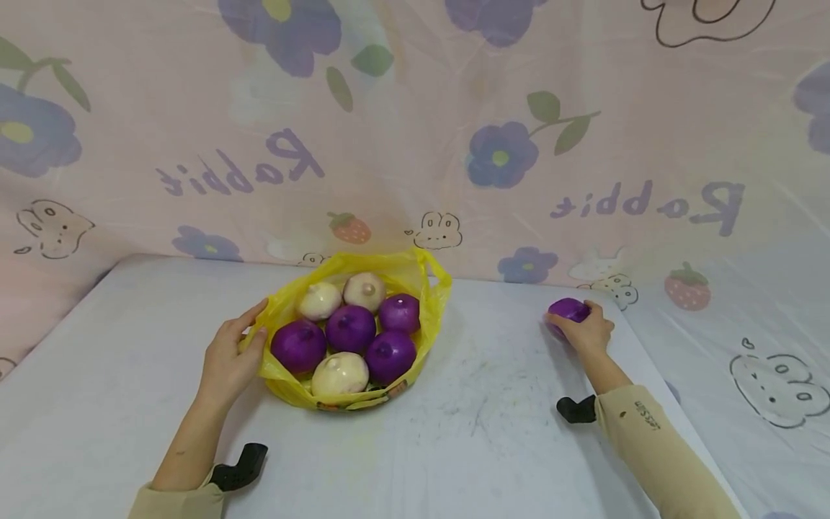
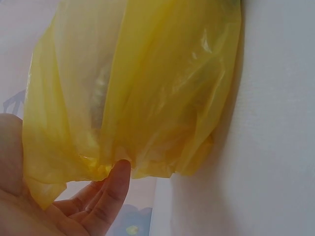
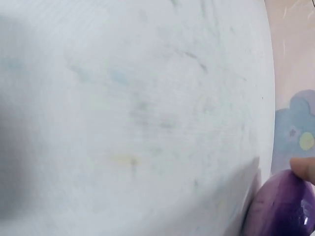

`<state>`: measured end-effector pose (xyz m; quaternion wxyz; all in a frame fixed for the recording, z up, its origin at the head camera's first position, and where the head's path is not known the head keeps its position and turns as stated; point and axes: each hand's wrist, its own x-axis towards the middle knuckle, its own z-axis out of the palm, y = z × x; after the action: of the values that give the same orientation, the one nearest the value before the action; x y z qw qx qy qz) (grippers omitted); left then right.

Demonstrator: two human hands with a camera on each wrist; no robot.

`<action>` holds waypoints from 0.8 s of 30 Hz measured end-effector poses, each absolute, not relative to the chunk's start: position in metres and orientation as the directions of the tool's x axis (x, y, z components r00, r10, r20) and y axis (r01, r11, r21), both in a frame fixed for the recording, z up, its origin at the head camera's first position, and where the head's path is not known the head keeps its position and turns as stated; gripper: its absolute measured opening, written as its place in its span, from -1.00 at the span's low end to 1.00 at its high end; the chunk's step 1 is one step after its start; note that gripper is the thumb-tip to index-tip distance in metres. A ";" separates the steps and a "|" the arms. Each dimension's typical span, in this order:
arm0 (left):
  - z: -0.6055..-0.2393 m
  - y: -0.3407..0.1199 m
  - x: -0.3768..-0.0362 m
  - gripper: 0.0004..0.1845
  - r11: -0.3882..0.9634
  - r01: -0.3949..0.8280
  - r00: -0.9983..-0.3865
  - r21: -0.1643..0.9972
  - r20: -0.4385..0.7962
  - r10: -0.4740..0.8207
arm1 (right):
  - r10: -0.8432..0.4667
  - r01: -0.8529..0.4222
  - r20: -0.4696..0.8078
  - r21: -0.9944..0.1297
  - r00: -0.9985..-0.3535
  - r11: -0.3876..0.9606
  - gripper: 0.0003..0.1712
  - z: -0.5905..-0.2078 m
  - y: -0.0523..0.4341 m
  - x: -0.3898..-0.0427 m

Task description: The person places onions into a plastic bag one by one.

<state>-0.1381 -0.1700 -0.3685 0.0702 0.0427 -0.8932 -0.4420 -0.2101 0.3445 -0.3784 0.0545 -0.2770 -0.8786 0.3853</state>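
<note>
A yellow plastic bag (image 1: 415, 285) lies open on the white table (image 1: 493, 404), holding several purple onions (image 1: 351, 328) and three white ones (image 1: 340, 373). My left hand (image 1: 230, 357) holds the bag's left rim; in the left wrist view the yellow bag (image 2: 142, 93) fills the frame and my fingers (image 2: 110, 189) touch its lower fold. Far to the right, my right hand (image 1: 583, 331) grips a lone purple onion (image 1: 568, 310) on the table near the back edge. The right wrist view shows that purple onion (image 3: 283, 206) at the bottom right with a fingertip (image 3: 305, 169) on it.
A pink floral cloth (image 1: 415, 130) printed with "Rabbit" hangs behind the table and drapes down at the right (image 1: 765, 346). Bare tabletop with faint scuff marks (image 1: 480, 389) lies between the bag and my right hand.
</note>
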 end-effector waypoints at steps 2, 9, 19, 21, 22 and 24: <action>-0.368 -0.170 -0.138 -0.48 0.605 -0.019 -0.988 0.796 0.080 -0.135 | 0.528 0.442 -0.117 -0.711 -0.841 0.547 0.09 -0.378 0.344 -0.210; -0.367 -0.171 -0.140 -0.48 0.608 -0.025 -0.988 0.793 0.075 -0.138 | 0.518 0.423 -0.107 -0.724 -0.849 0.544 0.02 -0.373 0.341 -0.213; -0.367 -0.170 -0.138 -0.48 0.608 -0.020 -0.987 0.794 0.080 -0.137 | 0.516 0.383 -0.067 -0.754 -0.854 0.534 0.02 -0.361 0.328 -0.218; -0.368 -0.170 -0.138 -0.48 0.611 -0.016 -0.986 0.791 0.088 -0.141 | 0.509 0.365 -0.056 -0.763 -0.859 0.533 0.03 -0.357 0.325 -0.219; -0.368 -0.170 -0.138 -0.48 0.611 -0.019 -0.986 0.792 0.086 -0.142 | 0.504 0.358 -0.052 -0.766 -0.862 0.533 0.04 -0.355 0.323 -0.220; -0.368 -0.170 -0.138 -0.48 0.610 -0.027 -0.987 0.792 0.076 -0.142 | 0.490 0.338 -0.044 -0.777 -0.871 0.532 0.05 -0.352 0.319 -0.220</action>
<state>-0.1378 -0.1695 -0.3675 0.0657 0.0472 -0.8947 -0.4393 -0.2201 0.3189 -0.3516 0.0900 -0.2378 -0.8705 0.4215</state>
